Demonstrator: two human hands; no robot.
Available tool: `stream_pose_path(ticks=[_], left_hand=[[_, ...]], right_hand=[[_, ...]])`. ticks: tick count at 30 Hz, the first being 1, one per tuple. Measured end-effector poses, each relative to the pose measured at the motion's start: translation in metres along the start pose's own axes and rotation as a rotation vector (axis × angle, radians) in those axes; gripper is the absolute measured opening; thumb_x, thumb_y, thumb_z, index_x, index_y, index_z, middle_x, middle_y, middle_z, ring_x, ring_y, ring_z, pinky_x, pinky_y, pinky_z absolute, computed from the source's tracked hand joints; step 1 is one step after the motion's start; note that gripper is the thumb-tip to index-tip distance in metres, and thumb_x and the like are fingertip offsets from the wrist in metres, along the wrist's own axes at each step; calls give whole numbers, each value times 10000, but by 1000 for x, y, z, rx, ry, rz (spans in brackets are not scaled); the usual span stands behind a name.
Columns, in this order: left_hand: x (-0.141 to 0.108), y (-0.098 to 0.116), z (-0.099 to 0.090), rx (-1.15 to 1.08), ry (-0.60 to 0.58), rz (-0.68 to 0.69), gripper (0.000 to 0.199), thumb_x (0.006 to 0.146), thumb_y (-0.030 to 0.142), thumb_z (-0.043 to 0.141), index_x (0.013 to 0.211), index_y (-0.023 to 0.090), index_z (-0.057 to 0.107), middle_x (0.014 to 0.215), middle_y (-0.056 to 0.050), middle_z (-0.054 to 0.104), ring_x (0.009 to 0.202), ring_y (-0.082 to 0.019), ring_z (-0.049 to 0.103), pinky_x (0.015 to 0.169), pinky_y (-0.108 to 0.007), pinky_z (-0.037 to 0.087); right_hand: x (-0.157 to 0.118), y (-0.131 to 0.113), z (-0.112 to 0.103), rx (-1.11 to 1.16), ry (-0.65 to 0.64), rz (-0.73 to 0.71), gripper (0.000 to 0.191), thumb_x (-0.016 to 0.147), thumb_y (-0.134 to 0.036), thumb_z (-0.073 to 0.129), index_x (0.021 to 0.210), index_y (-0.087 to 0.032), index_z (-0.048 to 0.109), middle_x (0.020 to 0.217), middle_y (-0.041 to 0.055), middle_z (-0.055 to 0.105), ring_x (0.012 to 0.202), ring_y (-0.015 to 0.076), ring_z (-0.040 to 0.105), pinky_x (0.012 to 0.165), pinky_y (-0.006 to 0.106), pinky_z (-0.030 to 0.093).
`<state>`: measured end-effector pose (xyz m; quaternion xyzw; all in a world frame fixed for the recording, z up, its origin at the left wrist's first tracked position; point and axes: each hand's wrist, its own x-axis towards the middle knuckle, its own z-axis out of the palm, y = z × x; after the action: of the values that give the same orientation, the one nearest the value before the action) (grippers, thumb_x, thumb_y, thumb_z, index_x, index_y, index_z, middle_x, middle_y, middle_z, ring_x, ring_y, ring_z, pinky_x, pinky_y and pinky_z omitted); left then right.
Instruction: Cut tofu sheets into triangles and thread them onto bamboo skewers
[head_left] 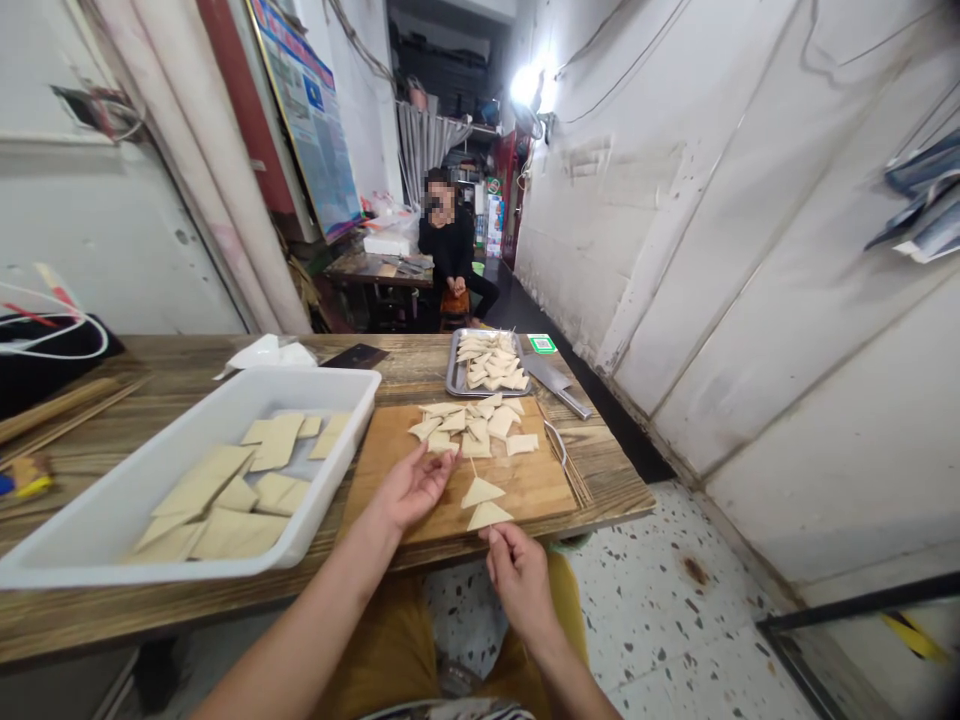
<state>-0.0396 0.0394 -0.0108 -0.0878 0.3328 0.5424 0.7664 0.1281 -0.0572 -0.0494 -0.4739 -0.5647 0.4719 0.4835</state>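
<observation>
My right hand (517, 578) pinches the lower end of a thin wooden skewer (474, 467) at the near edge of the cutting board (386, 440). Two pale triangular tofu-sheet pieces (484, 492) are threaded on it, and its tip pokes out beyond the upper one. Left of the skewer, my left hand (416, 488) hovers palm up with its fingers apart and loosely curled, holding nothing I can see. Its fingertips are close to a loose pile of cut tofu pieces (476, 425) on the board. Behind the board, a metal tray (453, 378) bears stacked, skewered tofu pieces (493, 362).
A white plastic tub (330, 490) with tofu sheets (240, 530) stands at left. A cleaver (555, 382) lies right of the metal tray. Bare skewers (574, 470) lie along the board's right side. A dark phone-like slab (356, 356) rests behind. Another person (454, 240) sits beyond the table.
</observation>
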Motion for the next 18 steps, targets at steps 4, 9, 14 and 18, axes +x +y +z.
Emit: stream_pose_path(ticks=[4,9,14,18], left_hand=[[-1,-4,4,121,-8,141,69,850,137,524,816,96,567,749,-78,621,663,-121,643,607,-201,585],[-7,-5,12,225,-49,299,127,806,9,532,751,107,592,710,-33,634,607,-77,624,631,-164,568],[-9,-2,15,269,-32,147,187,853,275,534,853,101,603,742,-88,655,633,-142,647,544,-236,568],[0,2,9,267,111,115,193,862,301,515,833,124,585,707,-73,657,567,-126,628,493,-222,520]], right_hand=[[0,1,-3,20,4,1,312,897,-412,443,771,-158,570,492,-78,321,423,77,290,404,185,213],[0,1,-5,5,21,15,328,898,-430,436,774,-159,574,488,-77,331,431,81,294,415,184,233],[-1,3,-5,-3,19,22,334,896,-436,437,783,-156,579,495,-73,339,435,86,301,418,186,232],[-2,6,-5,-10,23,25,336,897,-440,440,782,-154,575,505,-70,346,443,86,308,420,184,235]])
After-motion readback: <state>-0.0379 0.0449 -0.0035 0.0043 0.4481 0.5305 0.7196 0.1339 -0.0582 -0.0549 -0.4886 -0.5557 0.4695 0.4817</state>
